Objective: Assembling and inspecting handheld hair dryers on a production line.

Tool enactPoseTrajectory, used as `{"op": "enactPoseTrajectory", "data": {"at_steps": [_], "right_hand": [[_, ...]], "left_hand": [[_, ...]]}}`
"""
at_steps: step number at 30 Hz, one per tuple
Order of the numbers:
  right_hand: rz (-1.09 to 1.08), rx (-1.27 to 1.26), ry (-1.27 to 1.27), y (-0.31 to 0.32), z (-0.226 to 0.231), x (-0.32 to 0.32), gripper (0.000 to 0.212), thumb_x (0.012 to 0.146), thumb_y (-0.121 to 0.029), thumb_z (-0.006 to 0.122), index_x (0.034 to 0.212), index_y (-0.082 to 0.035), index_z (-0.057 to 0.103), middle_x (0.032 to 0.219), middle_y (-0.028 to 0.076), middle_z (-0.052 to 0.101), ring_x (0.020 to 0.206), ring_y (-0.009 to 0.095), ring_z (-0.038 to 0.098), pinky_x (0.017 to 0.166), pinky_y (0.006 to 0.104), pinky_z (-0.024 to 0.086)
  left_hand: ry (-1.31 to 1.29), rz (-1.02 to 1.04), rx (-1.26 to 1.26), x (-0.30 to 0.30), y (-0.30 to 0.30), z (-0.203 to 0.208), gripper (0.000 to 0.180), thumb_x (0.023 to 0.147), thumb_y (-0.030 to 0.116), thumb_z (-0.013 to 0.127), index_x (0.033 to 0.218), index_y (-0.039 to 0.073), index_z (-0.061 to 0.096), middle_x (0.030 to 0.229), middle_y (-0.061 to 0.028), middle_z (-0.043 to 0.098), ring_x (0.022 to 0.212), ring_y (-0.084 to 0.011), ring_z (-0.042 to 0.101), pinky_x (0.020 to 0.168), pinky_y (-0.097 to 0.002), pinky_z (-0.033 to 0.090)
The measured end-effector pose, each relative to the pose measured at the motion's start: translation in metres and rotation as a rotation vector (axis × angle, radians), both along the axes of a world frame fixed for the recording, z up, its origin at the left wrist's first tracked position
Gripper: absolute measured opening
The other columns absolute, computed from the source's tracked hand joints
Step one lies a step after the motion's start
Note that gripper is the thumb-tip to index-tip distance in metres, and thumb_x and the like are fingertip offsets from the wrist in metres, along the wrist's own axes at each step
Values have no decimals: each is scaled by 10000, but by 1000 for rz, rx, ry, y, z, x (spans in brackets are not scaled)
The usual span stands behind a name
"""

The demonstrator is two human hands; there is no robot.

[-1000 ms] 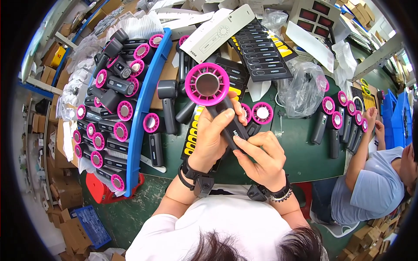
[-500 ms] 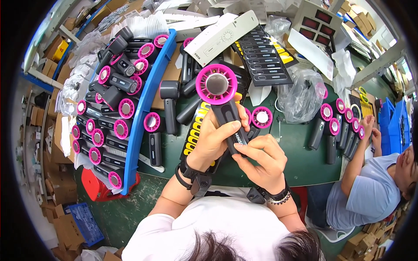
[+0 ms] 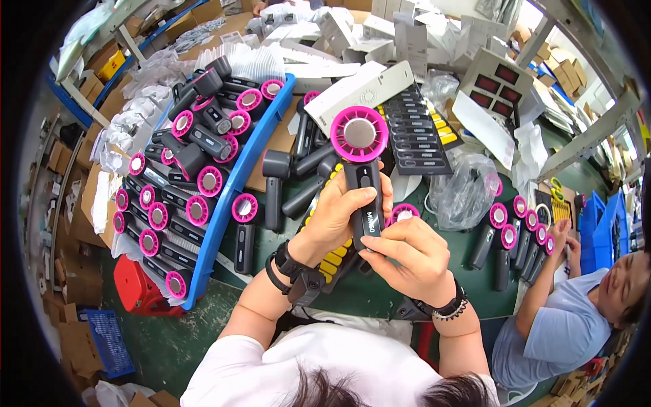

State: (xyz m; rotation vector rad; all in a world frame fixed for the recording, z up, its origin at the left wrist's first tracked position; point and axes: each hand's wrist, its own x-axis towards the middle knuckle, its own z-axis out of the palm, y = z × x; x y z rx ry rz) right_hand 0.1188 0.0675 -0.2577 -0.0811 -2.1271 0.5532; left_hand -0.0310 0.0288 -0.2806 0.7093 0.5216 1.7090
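A dark grey handheld fan [image 3: 365,180] with a bright pink ring around a round silvery centre stands upright in front of me, head uppermost. My left hand [image 3: 339,214] is wrapped round its handle, thumb lying across the front. Low on the same handle, the thumb and fingers of my right hand [image 3: 410,261] are pinched together at its front and right side. Whether a thin film or label lies under those fingertips, I cannot make out. Behind my hands is another pink-ringed fan [image 3: 403,213], partly hidden. Dark strap-mounted devices circle both my wrists.
At left, a blue-edged tray [image 3: 234,178] holds several fans. Loose fans [image 3: 273,193] lie beside it. A white box [image 3: 369,95], black card sheets [image 3: 419,139] and a clear plastic bag [image 3: 464,193] are beyond my hands. At right, a co-worker [image 3: 566,319] sits near more fans [image 3: 502,247].
The held fan has turned so its handle is more upright, and the view has shifted. My left hand keeps its hold; my right fingers stay at the lower handle.
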Motion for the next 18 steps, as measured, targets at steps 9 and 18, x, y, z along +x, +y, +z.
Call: {"op": "enactPoseTrajectory", "data": {"at_steps": [9,18], "right_hand": [[-63,28,30,28,27,-4,273,576,6,767,831,-44,681,706,56,600,615,182,564,531,271,442],[-86,3,25,45,27,-6,263,572,9,768,816,-41,684,701,54,606,620,175,570,523,264,430]], "left_hand": [[-41,-30,-12,-1,39,26,310,830,77,539,1111,5,429,923,-91,544,763,-177,563,670,-301,498],[-97,-78,5,-2,60,22,300,829,75,534,1099,-6,430,917,-89,539,763,-182,562,662,-298,495]]}}
